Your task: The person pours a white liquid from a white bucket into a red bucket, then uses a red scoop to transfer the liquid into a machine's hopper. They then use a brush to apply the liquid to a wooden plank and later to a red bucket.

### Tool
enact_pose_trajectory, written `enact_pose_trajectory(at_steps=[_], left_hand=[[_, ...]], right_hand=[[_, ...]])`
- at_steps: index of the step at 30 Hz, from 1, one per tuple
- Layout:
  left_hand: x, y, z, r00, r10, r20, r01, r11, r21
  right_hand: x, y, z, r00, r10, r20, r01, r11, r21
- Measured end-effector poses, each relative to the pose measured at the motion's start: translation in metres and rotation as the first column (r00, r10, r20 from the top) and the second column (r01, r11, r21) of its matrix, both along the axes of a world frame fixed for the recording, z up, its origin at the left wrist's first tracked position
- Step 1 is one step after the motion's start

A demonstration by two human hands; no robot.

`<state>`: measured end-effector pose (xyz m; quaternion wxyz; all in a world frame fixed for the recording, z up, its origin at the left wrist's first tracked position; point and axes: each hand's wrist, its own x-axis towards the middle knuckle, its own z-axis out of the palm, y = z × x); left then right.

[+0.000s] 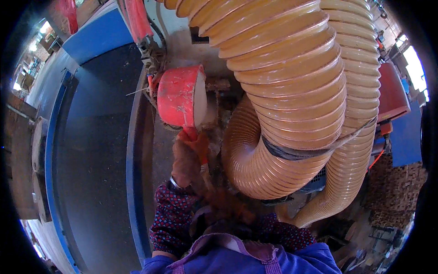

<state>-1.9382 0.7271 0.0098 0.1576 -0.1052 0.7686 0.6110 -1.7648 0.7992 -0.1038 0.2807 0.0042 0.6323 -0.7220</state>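
My left hand [183, 162], in a worn brown and orange glove, is closed round the short handle of a red plastic dipper [178, 97]. The dipper is tipped on its side, its pale mouth turned to the right, and its wall is scuffed. Close to my body, my right hand [230, 205] is a dark orange-brown blur, its fingers too smeared to read. A thin pale and orange piece [205, 173] shows between the two hands; its kind is unclear. Patterned sleeves cover my forearms.
Thick ribbed tan hoses [292, 86] curve down on my right, tied with a dark strap [292, 151]. Along my left runs a dark conveyor belt [96, 160] with blue side rails. A stack of brown wooden pieces [392, 192] stands at far right.
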Motion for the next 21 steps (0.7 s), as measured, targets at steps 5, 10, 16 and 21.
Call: enact_pose_trajectory(at_steps=[5,10,16,21], left_hand=[[0.003,0.000,0.000,0.998,-0.050,-0.032,0.051,0.998,0.040],[-0.001,-0.011,-0.014,0.988,-0.080,-0.135,0.088,0.994,0.057],[-0.002,-0.018,-0.010,0.990,-0.124,-0.065,0.122,0.992,-0.040],[0.001,-0.014,0.011,0.984,-0.174,-0.026,0.166,0.967,-0.193]], right_hand=[[0.003,0.002,-0.002,1.000,-0.018,0.005,0.018,1.000,0.001],[0.002,-0.002,-0.004,1.000,-0.009,-0.001,0.009,1.000,-0.016],[0.002,-0.003,-0.004,1.000,-0.013,0.001,0.013,1.000,-0.016],[0.003,-0.003,-0.005,1.000,-0.015,0.004,0.015,1.000,-0.011]])
